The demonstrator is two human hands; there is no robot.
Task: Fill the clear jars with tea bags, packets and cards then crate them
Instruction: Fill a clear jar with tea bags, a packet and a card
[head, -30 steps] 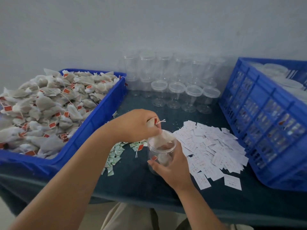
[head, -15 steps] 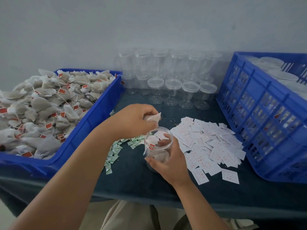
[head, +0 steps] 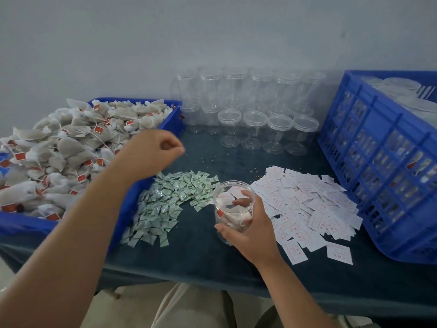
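— Jar (head: 218, 202) placement?
— Upright on the tabletop (head: 196, 261), right hand (head: 250, 233) wrapped round it, likely steadying its open mouth; tea bags (head: 236, 217) inside.
— Left hand (head: 153, 152)?
— Curled, apparently empty, over the bag crate (head: 175, 119), probably for another.

The blue tray (head: 23, 227) of tea bags (head: 59, 150) runs off the left edge; the blue crate (head: 378, 162) is cut by the right edge, and what shows through its lattice is too dim to name; print on the cards (head: 307, 209) is too small to read; the left hand (head: 153, 150) has blurred fingers (head: 176, 147), any pinch untellable; the right hand (head: 253, 233) hides part of the clear jar (head: 221, 210).
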